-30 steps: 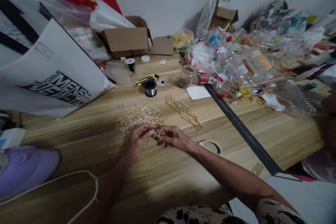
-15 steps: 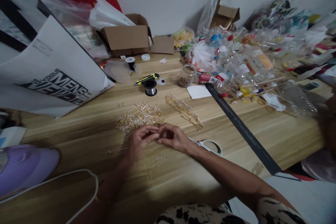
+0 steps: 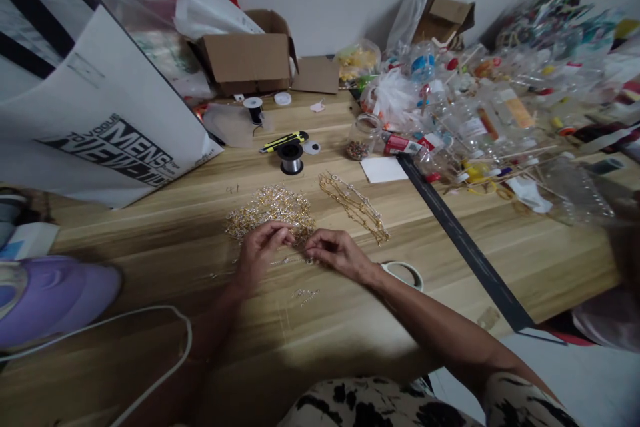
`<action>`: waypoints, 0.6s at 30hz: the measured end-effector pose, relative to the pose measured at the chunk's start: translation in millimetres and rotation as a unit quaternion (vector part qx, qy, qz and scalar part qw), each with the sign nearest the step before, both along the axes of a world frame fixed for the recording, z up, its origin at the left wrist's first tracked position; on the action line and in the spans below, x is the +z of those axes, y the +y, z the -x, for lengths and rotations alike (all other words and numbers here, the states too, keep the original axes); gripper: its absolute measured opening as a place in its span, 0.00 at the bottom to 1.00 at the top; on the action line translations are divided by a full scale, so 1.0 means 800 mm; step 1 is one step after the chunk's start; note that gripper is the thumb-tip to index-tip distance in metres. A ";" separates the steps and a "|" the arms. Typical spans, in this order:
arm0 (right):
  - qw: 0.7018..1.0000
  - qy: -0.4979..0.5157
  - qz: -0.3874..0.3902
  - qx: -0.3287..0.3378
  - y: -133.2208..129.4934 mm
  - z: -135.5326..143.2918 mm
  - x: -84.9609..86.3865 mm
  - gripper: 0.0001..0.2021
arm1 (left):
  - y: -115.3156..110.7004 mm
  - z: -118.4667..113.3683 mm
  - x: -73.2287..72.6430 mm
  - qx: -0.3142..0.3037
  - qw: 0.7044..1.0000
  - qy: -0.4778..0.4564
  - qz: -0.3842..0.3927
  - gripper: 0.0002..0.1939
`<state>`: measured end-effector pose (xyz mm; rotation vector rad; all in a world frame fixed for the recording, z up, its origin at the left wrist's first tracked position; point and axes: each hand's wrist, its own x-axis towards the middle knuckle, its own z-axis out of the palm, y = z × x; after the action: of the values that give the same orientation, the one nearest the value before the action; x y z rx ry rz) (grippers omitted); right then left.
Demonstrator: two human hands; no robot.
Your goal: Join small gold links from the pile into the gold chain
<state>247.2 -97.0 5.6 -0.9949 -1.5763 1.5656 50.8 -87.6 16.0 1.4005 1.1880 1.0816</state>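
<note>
My left hand [image 3: 260,251] and my right hand [image 3: 339,253] rest on the wooden table [image 3: 350,320], fingertips pinched on a thin beaded strand [image 3: 295,258] stretched between them. Just beyond the fingers lies a heap of small gold and clear bead pieces [image 3: 270,211]. To its right lies a string of linked gold pieces [image 3: 356,205]. A few loose bead pieces [image 3: 305,294] lie on the table below my hands.
A tape roll [image 3: 404,273] sits by my right wrist. A wire spool [image 3: 291,157], a yellow-black cutter [image 3: 283,141], a bead jar [image 3: 361,140], a white paper bag [image 3: 95,127], a cardboard box [image 3: 247,57], plastic bottles [image 3: 480,120], a black strip [image 3: 460,240] and a purple object with a white cable [image 3: 55,297] surround the work spot.
My hands have drawn slightly apart, with the thin strand now stretched between them. The view has tilted a little; things on the table have not moved.
</note>
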 end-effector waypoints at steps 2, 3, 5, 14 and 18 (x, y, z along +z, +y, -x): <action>0.999 0.009 0.034 0.008 0.002 -0.002 0.006 0.13 | 0.006 0.005 0.002 -0.004 1.000 0.002 0.016 0.10; 0.999 0.012 0.048 0.012 0.003 -0.004 0.009 0.13 | 0.009 0.008 0.003 -0.010 1.000 0.004 0.024 0.10; 0.998 0.006 0.058 0.021 0.005 -0.009 0.015 0.12 | 0.014 0.012 0.004 -0.021 0.999 0.010 0.035 0.10; 0.993 -0.069 0.011 0.097 0.016 -0.037 0.029 0.09 | 0.022 0.028 0.016 -0.046 0.997 0.054 0.020 0.11; 0.990 -0.074 0.002 0.119 0.018 -0.039 0.025 0.10 | 0.021 0.029 0.014 -0.079 0.994 0.074 0.030 0.11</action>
<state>278.6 -82.5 25.4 -0.9725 -1.8534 1.6864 27.5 -71.1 27.3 1.5210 1.1831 0.8370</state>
